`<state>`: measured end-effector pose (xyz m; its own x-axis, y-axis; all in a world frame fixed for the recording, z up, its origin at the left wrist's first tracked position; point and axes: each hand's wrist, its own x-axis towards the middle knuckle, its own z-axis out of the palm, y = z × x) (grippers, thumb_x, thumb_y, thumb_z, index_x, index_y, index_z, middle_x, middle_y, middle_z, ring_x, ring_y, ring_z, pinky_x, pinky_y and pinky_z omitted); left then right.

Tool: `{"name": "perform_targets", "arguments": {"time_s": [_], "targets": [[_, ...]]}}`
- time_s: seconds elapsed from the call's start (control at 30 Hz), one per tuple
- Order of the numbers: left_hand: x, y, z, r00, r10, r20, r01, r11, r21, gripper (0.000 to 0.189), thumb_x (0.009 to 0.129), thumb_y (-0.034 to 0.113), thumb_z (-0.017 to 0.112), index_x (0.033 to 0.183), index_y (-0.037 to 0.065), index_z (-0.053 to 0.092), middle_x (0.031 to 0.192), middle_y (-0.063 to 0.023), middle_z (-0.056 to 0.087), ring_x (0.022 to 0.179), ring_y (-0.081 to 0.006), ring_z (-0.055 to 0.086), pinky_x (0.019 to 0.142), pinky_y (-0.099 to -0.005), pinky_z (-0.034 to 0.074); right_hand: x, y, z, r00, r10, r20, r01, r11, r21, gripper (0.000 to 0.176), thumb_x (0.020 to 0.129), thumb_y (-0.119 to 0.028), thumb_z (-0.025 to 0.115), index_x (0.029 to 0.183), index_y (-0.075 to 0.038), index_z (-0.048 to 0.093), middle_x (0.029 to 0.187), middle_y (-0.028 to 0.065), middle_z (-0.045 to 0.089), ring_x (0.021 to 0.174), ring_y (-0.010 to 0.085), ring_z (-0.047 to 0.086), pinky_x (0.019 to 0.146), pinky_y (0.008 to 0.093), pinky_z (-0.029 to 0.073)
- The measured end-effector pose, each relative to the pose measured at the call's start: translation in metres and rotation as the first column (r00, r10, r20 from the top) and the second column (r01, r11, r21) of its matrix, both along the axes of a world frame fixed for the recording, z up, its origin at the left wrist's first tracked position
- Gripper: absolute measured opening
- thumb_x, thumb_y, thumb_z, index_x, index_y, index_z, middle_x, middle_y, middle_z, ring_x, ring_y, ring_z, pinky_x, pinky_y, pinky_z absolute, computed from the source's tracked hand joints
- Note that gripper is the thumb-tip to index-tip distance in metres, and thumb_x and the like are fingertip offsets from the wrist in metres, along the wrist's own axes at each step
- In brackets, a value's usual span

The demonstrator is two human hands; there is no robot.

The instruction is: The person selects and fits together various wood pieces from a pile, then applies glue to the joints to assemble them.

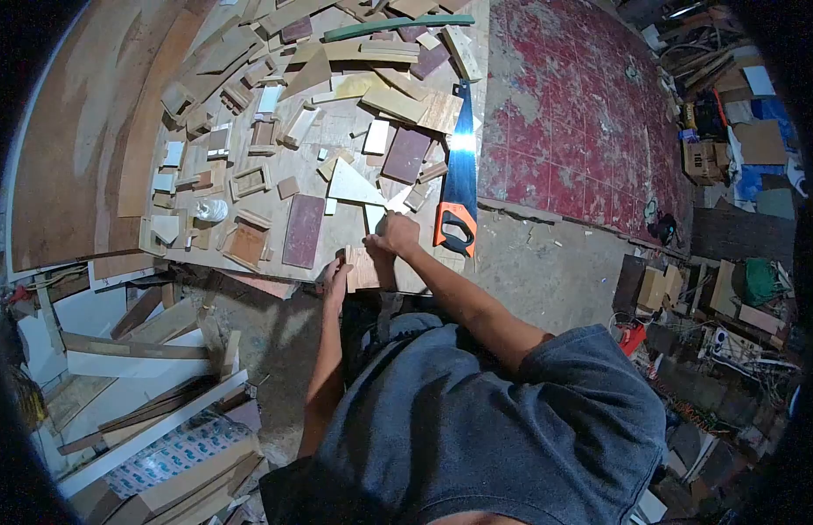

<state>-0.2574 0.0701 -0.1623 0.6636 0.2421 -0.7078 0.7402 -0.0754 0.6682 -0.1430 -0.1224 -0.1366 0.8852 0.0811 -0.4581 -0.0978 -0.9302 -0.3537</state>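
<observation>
At the near edge of the worktable, my left hand (336, 283) grips the left side of a light wooden block (363, 268), fingers closed round its edge. My right hand (398, 234) is just above the block's far right corner, its fingers bent and pressed together; what they hold, if anything, is too small to make out. Beyond that hand lies a pale triangular piece (355, 183). A handsaw (460, 166) with an orange and black handle lies to the right. A dark red sanding block or board (303, 231) rests to the left of my hands.
Many wood offcuts and small wooden frames (251, 181) cover the worktable (327, 238). A white bottle-like item (211, 210) stands among them. Large wood panels (83, 131) lean at left. Scrap boards (144, 350) pile on the floor. A red tiled surface (572, 114) lies at right.
</observation>
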Motion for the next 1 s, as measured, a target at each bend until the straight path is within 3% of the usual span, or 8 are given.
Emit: {"name": "perform_targets", "arguments": {"time_s": [0.3, 0.5, 0.67, 0.83, 0.87, 0.9, 0.93, 1.0], "targets": [[0.017, 0.007, 0.001, 0.992, -0.063, 0.110, 0.065, 0.998, -0.008, 0.054, 0.084, 0.027, 0.066, 0.129, 0.000, 0.053, 0.120, -0.0140, 0.055, 0.112, -0.0238, 0.053, 0.096, -0.0333, 0.040, 0.018, -0.025, -0.004, 0.987, 0.030, 0.157, -0.015, 0.995, -0.095, 0.068, 0.069, -0.054, 0.071, 0.110, -0.002, 0.056, 0.098, 0.0181, 0.065, 0.087, 0.0326, 0.067, 0.073, 0.0424, 0.055], [0.038, 0.008, 0.000, 0.973, -0.021, 0.228, 0.033, 0.998, -0.049, 0.046, 0.087, 0.025, 0.066, 0.123, -0.001, 0.056, 0.116, -0.0136, 0.059, 0.109, -0.0209, 0.055, 0.095, -0.0311, 0.041, 0.013, -0.046, -0.009, 0.962, 0.051, 0.268, -0.024, 0.994, -0.102, 0.059, 0.074, -0.060, 0.066, 0.088, -0.003, 0.063, 0.082, 0.0168, 0.066, 0.077, 0.0331, 0.067, 0.064, 0.0433, 0.054], [0.048, 0.014, -0.042, 0.919, -0.089, 0.385, 0.114, 0.992, -0.044, 0.044, 0.086, 0.024, 0.069, 0.119, -0.003, 0.059, 0.109, -0.0109, 0.063, 0.102, -0.0176, 0.059, 0.090, -0.0285, 0.045, 0.007, -0.060, -0.011, 0.995, -0.076, 0.065, 0.078, 0.996, -0.031, 0.043, 0.079, -0.049, 0.066, 0.093, -0.008, 0.068, 0.087, 0.0167, 0.069, 0.080, 0.0328, 0.068, 0.067, 0.0447, 0.054], [0.068, 0.009, 0.017, 0.895, -0.255, 0.367, 0.215, 0.965, 0.147, 0.042, 0.081, 0.023, 0.073, 0.116, 0.004, 0.062, 0.111, -0.0132, 0.065, 0.101, -0.0236, 0.062, 0.088, -0.0330, 0.047, 0.014, -0.068, -0.042, 0.934, -0.358, -0.015, 0.357, 0.927, 0.117, 0.038, 0.083, -0.042, 0.065, 0.093, -0.006, 0.068, 0.087, 0.0144, 0.069, 0.077, 0.0286, 0.068, 0.065, 0.0402, 0.054], [0.070, 0.010, 0.016, 0.870, -0.329, 0.367, 0.272, 0.941, 0.199, 0.042, 0.080, 0.022, 0.074, 0.116, 0.003, 0.062, 0.110, -0.0138, 0.065, 0.100, -0.0242, 0.063, 0.087, -0.0337, 0.048, 0.018, -0.068, -0.052, 0.685, -0.639, -0.351, 0.727, 0.564, 0.391, 0.034, 0.086, -0.039, 0.062, 0.091, -0.006, 0.066, 0.084, 0.0107, 0.068, 0.074, 0.0244, 0.066, 0.062, 0.0383, 0.053], [0.072, 0.012, 0.013, 0.841, -0.402, 0.362, 0.327, 0.911, 0.251, 0.042, 0.079, 0.022, 0.074, 0.115, 0.003, 0.062, 0.109, -0.0144, 0.066, 0.100, -0.0249, 0.063, 0.086, -0.0344, 0.048, 0.022, -0.067, -0.058, 0.332, -0.619, -0.712, 0.909, 0.009, 0.417, 0.030, 0.089, -0.035, 0.059, 0.090, -0.005, 0.065, 0.082, 0.0070, 0.067, 0.070, 0.0202, 0.065, 0.060, 0.0364, 0.052], [0.072, 0.012, 0.010, 0.839, -0.403, 0.366, 0.325, 0.910, 0.256, 0.042, 0.079, 0.022, 0.074, 0.115, 0.003, 0.062, 0.109, -0.0144, 0.066, 0.100, -0.0249, 0.063, 0.086, -0.0344, 0.048, 0.026, -0.072, -0.062, 0.303, -0.387, -0.871, 0.903, -0.177, 0.392, 0.026, 0.094, -0.031, 0.052, 0.088, -0.007, 0.060, 0.074, 0.0008, 0.061, 0.063, 0.0139, 0.058, 0.054, 0.0329, 0.048], [0.073, 0.011, 0.003, 0.811, -0.469, 0.348, 0.355, 0.869, 0.344, 0.043, 0.076, 0.025, 0.076, 0.112, 0.005, 0.063, 0.105, -0.0138, 0.067, 0.100, -0.0295, 0.062, 0.092, -0.0389, 0.045, 0.033, -0.073, -0.068, 0.260, -0.341, -0.904, 0.910, -0.226, 0.347, 0.025, 0.096, -0.031, 0.049, 0.085, -0.010, 0.057, 0.072, -0.0009, 0.059, 0.060, 0.0135, 0.055, 0.054, 0.0326, 0.047]]}}
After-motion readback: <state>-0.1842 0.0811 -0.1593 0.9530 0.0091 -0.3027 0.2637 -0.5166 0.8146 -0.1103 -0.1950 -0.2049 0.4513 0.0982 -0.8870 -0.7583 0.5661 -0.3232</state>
